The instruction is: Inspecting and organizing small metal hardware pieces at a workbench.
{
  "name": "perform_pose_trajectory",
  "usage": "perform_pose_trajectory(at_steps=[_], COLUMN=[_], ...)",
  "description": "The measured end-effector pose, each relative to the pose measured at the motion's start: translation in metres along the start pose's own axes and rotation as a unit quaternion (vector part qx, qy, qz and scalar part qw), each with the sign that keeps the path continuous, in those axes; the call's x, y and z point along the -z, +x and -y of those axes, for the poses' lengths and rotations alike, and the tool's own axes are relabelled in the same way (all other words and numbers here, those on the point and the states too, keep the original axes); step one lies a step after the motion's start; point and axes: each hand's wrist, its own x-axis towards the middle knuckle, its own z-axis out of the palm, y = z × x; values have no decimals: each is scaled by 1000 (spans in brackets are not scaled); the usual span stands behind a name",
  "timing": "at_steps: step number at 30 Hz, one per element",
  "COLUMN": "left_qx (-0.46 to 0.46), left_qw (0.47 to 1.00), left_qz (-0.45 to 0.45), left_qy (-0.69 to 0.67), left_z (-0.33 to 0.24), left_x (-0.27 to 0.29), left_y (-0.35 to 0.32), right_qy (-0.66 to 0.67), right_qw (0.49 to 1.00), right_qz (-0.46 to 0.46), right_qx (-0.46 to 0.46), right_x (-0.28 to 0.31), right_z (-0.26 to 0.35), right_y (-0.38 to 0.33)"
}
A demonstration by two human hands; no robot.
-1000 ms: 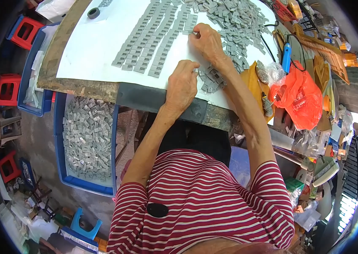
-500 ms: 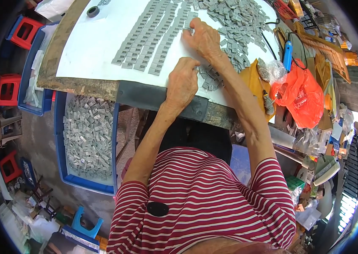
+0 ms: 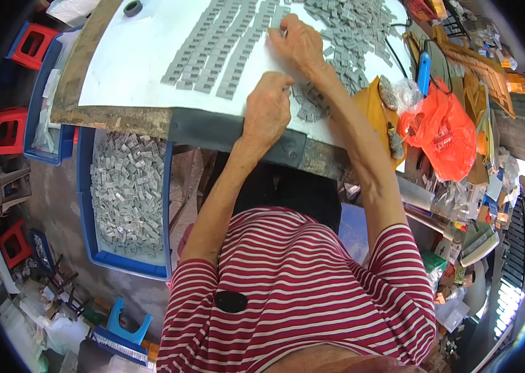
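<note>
Rows of small flat grey pieces with dark printed marks (image 3: 201,56) lie slantwise on a white sheet (image 3: 123,78) covering the table. At the near end of the rightmost row, beside its pieces, is my right hand (image 3: 303,48). Its fingers are bent down and closed, and their tips hide whatever is between them. Nearer to me, my left hand (image 3: 267,105) is curled above the table's front edge. Its thumb and forefinger meet, and something small and dark shows at their tips, too small to name. A loose heap of similar grey pieces (image 3: 352,46) spreads right of my right hand.
Below the table at left stands a blue bin (image 3: 85,214) full of grey pieces. A black tape roll (image 3: 132,8) lies far left on the sheet. At right are a red plastic bag (image 3: 442,133), a yellow pouch (image 3: 367,102) and a blue-handled tool (image 3: 424,73) with a cord.
The whole view has shifted slightly, so the table sits higher in the picture. Both hands keep nearly the same places and postures over the sheet.
</note>
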Motion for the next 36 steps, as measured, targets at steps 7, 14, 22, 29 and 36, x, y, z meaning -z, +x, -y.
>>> perform_pose_trajectory(at_steps=[7, 14, 22, 29, 36], left_qx=[10, 5, -8, 31, 26], left_qw=[1000, 991, 986, 983, 987], left_qz=[18, 109, 141, 144, 120], left_qy=[3, 83, 86, 106, 106], left_z=[1, -2, -6, -10, -15], left_x=[-2, -4, -2, -3, -3], left_y=[1, 5, 7, 4, 1], right_qy=[125, 218, 247, 233, 27], right_qw=[989, 972, 948, 929, 993], right_qz=[49, 81, 34, 45, 26], right_qx=[-63, -32, -197, -284, -111], right_x=[50, 126, 194, 200, 174], right_z=[-11, -13, -54, -87, -87], right_y=[-10, -56, -133, -192, -198])
